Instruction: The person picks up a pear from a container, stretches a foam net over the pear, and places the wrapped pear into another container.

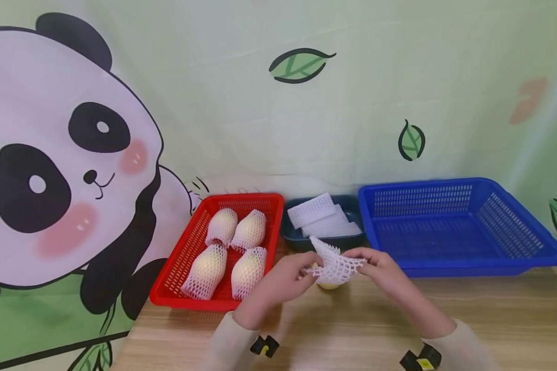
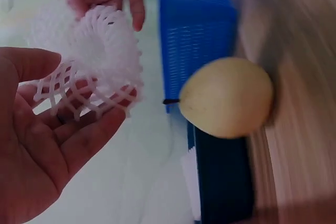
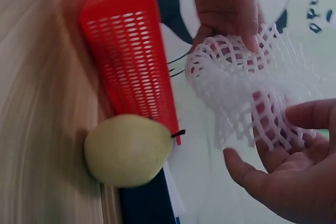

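Observation:
Both hands hold a white foam net sleeve (image 1: 336, 267) above a pale yellow pear (image 1: 328, 285), which sits on the table in front of the dark tray. At the sleeve's left edge, my left hand (image 1: 285, 278) pinches the mesh between thumb and fingers. My right hand (image 1: 384, 270) grips the opposite edge, with its thumb on the mesh in the right wrist view. The sleeve is spread, its mesh stretched and one end sticking up. Both wrist views show the bare pear (image 2: 228, 98) with its dark stem, apart from the hands.
A red basket (image 1: 199, 305) on the left holds several pears in foam nets (image 1: 206, 270). Behind the hands, a dark teal tray (image 1: 293, 238) contains flat foam nets (image 1: 312, 210). To the right stands a blue basket (image 1: 422, 239). A panda-print cloth (image 1: 343, 129) hangs behind the wooden table (image 1: 353, 335).

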